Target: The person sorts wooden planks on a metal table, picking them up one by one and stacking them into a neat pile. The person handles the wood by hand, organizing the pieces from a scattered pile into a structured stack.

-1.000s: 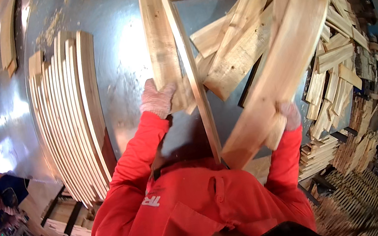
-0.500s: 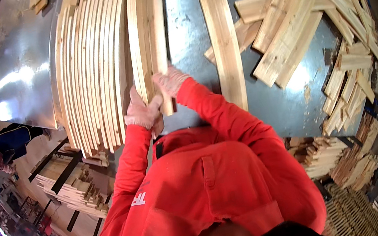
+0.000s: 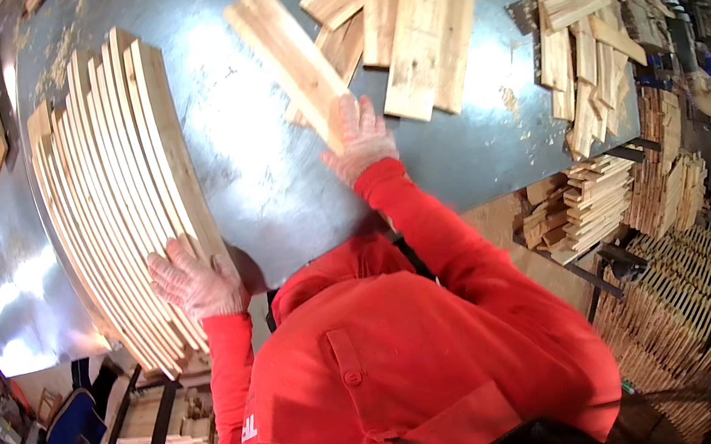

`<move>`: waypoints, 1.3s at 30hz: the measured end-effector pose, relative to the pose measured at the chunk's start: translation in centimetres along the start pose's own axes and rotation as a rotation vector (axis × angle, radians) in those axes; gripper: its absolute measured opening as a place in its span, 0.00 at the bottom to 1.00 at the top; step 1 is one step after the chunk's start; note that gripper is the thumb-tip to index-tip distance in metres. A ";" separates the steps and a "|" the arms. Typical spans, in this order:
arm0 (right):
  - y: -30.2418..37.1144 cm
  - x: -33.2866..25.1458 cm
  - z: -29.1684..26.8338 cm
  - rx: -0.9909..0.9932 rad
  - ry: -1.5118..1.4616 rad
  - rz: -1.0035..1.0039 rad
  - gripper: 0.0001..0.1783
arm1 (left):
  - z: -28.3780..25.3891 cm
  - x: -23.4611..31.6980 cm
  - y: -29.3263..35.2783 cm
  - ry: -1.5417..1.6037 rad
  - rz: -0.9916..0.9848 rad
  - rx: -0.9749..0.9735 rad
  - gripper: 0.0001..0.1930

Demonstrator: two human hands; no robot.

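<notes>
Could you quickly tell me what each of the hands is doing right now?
Left hand: open, resting flat on the row of slats.
Right hand: open, fingers on the end of a loose plank.

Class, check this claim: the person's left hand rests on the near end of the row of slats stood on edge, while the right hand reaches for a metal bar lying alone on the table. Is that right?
Not quite. In the head view the right hand reaches for a single wooden plank, not a metal bar. The rest holds: the left hand rests on the near end of the row of slats stood on edge on the table.
</notes>
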State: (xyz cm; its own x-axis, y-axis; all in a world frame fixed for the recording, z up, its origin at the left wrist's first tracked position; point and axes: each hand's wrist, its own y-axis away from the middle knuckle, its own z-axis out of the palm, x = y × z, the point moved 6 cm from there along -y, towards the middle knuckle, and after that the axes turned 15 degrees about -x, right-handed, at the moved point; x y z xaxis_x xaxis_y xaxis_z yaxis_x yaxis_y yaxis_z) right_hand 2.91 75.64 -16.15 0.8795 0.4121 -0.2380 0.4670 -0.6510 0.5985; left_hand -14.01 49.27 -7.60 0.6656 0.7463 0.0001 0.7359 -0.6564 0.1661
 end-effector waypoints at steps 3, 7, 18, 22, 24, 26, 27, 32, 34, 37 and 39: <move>-0.2 0.6 1.1 -0.191 -0.784 -0.277 0.47 | -0.2 4.2 -1.8 1.095 0.154 -0.120 0.38; -1.3 -2.5 -5.6 -0.026 -1.074 -0.518 0.49 | 2.1 15.0 -5.0 1.801 0.179 -0.865 0.21; -8.7 8.7 -17.5 0.185 -0.419 0.240 0.64 | 6.4 2.0 -8.7 0.404 -0.291 -0.443 0.33; -13.3 4.9 -18.8 0.181 -0.150 0.305 0.64 | 4.0 1.5 -4.6 0.203 -0.264 -0.242 0.35; -14.4 4.5 -18.4 0.164 -0.234 0.290 0.65 | 3.8 -0.2 -3.3 0.245 -0.242 -0.134 0.36; -14.4 4.7 -17.9 0.216 -0.334 0.207 0.64 | 2.3 0.1 -3.0 0.144 -0.231 -0.026 0.43; -13.6 4.7 -17.0 0.204 -0.404 0.135 0.62 | 1.2 0.9 -2.9 0.000 -0.207 0.009 0.44; -7.7 -0.5 -7.0 -0.059 -0.986 -0.658 0.59 | 2.6 1.7 -3.4 -0.120 -0.206 -0.199 0.45; -5.7 -4.4 0.3 -0.153 -0.974 -0.762 0.63 | 1.7 0.7 -4.3 -0.095 -0.209 -0.134 0.46; -0.1 -12.5 7.3 -0.622 -0.656 -0.457 0.55 | -0.7 1.7 -5.8 0.308 0.062 0.060 0.51; 1.9 -16.2 7.1 -0.810 -0.233 -0.541 0.49 | 0.6 2.8 -6.6 0.092 0.027 -0.220 0.54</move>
State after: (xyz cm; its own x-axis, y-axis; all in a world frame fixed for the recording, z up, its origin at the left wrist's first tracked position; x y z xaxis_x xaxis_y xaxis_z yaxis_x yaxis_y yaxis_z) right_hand -9.75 63.21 -16.59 0.6037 0.3331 -0.7243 0.6826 0.2534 0.6854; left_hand -16.92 55.63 -9.25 0.6630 0.7425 0.0957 0.6666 -0.6437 0.3760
